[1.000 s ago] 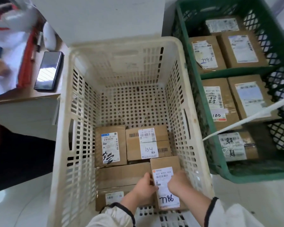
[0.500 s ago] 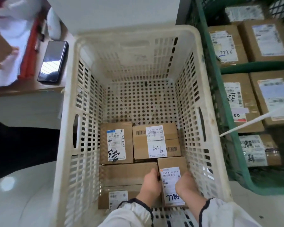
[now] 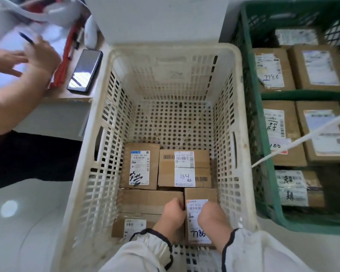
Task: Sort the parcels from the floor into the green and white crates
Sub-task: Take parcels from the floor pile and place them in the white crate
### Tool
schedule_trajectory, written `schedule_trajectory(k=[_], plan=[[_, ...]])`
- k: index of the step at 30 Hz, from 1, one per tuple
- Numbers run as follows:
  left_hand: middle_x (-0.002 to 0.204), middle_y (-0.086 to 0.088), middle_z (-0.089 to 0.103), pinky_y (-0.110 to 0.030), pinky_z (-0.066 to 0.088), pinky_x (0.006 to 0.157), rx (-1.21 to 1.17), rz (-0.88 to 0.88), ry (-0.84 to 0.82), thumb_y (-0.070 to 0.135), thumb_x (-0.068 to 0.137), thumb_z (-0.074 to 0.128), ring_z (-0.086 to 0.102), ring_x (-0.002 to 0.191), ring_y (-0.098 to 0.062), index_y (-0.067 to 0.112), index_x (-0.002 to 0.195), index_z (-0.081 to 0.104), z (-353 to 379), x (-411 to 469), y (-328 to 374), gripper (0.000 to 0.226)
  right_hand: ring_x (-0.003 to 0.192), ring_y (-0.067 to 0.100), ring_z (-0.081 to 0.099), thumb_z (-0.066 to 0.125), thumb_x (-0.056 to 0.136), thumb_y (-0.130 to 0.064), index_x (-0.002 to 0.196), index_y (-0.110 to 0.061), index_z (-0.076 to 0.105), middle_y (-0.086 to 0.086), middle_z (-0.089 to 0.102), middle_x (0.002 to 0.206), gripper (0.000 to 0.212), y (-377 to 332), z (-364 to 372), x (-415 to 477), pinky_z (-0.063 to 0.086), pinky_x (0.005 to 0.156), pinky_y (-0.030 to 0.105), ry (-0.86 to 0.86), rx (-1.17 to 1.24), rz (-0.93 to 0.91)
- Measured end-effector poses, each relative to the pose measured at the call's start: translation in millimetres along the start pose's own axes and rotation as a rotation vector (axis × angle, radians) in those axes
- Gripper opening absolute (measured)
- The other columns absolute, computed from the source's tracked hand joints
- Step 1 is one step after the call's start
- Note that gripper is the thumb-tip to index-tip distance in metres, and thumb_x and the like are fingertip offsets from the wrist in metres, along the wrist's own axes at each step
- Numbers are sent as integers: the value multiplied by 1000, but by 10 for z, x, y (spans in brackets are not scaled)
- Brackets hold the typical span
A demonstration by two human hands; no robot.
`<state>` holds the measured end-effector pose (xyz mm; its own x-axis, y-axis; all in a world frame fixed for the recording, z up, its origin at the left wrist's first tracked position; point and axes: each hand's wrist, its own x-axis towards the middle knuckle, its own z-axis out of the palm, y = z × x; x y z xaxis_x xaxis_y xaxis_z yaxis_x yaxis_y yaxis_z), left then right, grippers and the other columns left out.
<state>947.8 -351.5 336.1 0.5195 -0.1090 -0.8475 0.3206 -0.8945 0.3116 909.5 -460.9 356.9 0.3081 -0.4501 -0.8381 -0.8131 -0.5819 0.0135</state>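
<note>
Both my hands are down inside the white crate [image 3: 241, 134]. My left hand [image 3: 173, 213] grips the left edge of a cardboard parcel [image 3: 200, 195] whose label reads 7786. My right hand [image 3: 212, 216] holds its right side and covers part of the label. The parcel lies on the crate floor at the near right, beside several other labelled parcels, one marked A34 [image 3: 185, 169]. The green crate [image 3: 263, 154] stands to the right, filled with several parcels.
Another person's hands [image 3: 33, 57] move over papers on a desk at the upper left, by a dark phone [image 3: 84, 71] and a red folder. A white cord [image 3: 302, 138] crosses the green crate. A white wall panel stands behind the white crate.
My hands have lowered the 7786 parcel onto the crate floor at the near right. The other person's hands have come into view over the desk.
</note>
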Motion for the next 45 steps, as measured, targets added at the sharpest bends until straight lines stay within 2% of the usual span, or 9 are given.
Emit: schedule_trajectory(k=[3,7,11,17,20,23,25,29,45], plan=[[111,-8,64,-27,51,83,-80,-13,78,11,92,54,63,101,-22,10,119,54,-281,-162,84,27,87,21,64,48,87,-12,112,-8,57,5,65,102,27,-140,-225,-156,53,69,28,28,28,-158],[91,3,63,-14,43,50,-308,40,264,17,93,57,66,75,-12,10,120,55,-723,-595,116,28,76,20,54,48,88,-23,106,-9,55,6,62,102,24,-401,-730,-486,38,53,22,55,143,-374],[98,4,63,-22,51,65,-471,88,433,20,94,57,65,79,-8,14,122,54,-1079,-1136,154,29,65,20,49,46,88,-19,81,-9,46,6,54,80,12,-660,-1277,-907,35,52,24,46,223,-555],[104,6,65,-19,43,56,-688,185,696,31,92,56,65,84,-6,32,112,54,-1397,-2142,211,20,48,15,32,45,90,-22,62,-13,37,0,37,59,30,-890,-1773,-1701,24,44,24,127,203,-747],[95,6,68,-22,47,61,-778,221,840,31,92,56,68,85,-12,31,113,55,-1423,-2712,15,20,51,17,40,45,91,-26,70,-7,48,3,43,62,28,-943,-1803,-2138,31,46,26,144,144,-878],[97,3,67,-22,51,65,-842,223,974,28,93,57,68,84,-14,26,116,55,-1343,-3281,-347,23,72,25,57,45,91,-29,114,9,52,12,57,81,45,-1043,-1686,-2641,46,60,33,148,107,-1003],[98,1,66,-13,48,60,-898,209,1073,24,93,58,67,79,-11,23,115,56,-1238,-3646,-661,22,69,23,51,43,90,-32,91,-14,40,10,52,79,19,-1094,-1515,-3016,39,57,32,173,26,-1112],[94,-1,67,-9,41,51,-1007,124,1245,21,93,58,65,80,-15,23,111,57,-909,-4352,-1397,18,79,28,49,44,88,-31,86,-4,48,12,52,84,27,-1171,-906,-3734,34,67,31,173,-66,-1274],[92,0,66,-22,43,63,-1302,-443,1739,24,92,59,65,76,-12,22,111,58,1622,-7018,-4231,19,57,24,45,52,87,-28,63,-11,40,8,45,61,32,-58,2918,-6436,32,51,26,-315,-517,-1691]])
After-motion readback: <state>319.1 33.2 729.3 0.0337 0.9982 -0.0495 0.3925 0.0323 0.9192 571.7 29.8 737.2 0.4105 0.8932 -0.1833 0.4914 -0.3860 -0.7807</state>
